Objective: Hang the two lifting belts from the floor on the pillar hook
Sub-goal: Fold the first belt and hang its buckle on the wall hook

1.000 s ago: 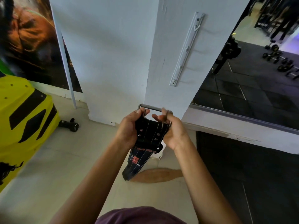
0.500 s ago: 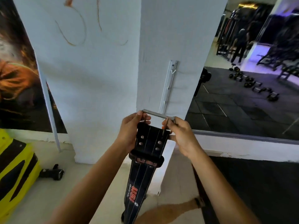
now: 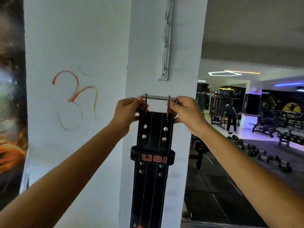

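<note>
Item 1. Poster (image 3: 9,104), far left edge of the wall: blurred print in orange and dark tones, no part in the task.

Item 2. Pillar (image 3: 98,46), white, an orange painted symbol (image 3: 74,99) on its left face. Its right face carries the hook rail (image 3: 165,46), a pale vertical strip with several small hooks, its lower end just above the belt buckle.

Item 3. Left hand (image 3: 127,112): fingers closed in a pinch on the left end of the buckle (image 3: 158,97), thumb over the bar, the rest curled behind. Likely held so to keep the frame level.

Item 4. Lifting belt (image 3: 153,162), black leather with white stitching, rivets and a loop lettered "USI". It hangs straight down in front of the pillar's right face, buckle uppermost, not yet on any hook. The buckle's bar lies horizontal, two prongs pointing down over the leather; judged, this presents the open frame to a hook.

Item 5. Right hand (image 3: 185,114): mirrors the other, fingertips closed on the right end of the buckle, palm toward the belt.

Item 6. Gym floor (image 3: 246,162), right: dumbbells (image 3: 266,157) in a row, machines, a distant person (image 3: 231,117).

The second belt is not in view.
</note>
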`<act>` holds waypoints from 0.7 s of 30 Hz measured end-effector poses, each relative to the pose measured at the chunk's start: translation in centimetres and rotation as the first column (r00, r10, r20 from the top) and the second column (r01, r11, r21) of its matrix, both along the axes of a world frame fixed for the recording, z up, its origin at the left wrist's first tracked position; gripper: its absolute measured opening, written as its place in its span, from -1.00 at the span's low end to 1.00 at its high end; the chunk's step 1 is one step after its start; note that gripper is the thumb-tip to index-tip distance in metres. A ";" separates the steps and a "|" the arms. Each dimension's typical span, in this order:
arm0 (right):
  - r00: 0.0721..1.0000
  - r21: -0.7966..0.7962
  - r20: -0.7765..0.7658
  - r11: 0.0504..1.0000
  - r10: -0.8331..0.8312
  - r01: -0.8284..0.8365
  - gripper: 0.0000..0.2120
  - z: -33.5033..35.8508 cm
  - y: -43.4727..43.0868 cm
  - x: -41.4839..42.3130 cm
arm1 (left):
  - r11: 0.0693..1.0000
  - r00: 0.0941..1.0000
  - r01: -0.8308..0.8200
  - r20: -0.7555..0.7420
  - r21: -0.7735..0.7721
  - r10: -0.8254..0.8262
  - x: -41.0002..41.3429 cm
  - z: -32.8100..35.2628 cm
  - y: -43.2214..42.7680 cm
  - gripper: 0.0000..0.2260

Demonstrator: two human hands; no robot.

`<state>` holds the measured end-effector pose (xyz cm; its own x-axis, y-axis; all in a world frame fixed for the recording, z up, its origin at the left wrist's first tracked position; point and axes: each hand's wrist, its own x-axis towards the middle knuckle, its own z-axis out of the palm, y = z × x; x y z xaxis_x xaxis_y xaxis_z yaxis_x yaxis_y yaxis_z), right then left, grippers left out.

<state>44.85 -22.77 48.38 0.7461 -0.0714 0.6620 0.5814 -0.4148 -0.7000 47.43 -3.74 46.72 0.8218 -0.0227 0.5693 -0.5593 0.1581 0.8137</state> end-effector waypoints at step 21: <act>0.917 0.079 0.358 0.984 -0.176 0.158 -0.70 18.1 -1.3 8.0 | 0.970 0.945 -0.200 0.235 -0.139 0.229 7.1 17.9 -4.1 -0.74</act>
<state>52.81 -24.08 66.49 0.4305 -0.2126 0.8772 0.7237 -0.4995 -0.4762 54.56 -7.84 64.66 0.6333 0.2142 0.7437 -0.7712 0.0942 0.6296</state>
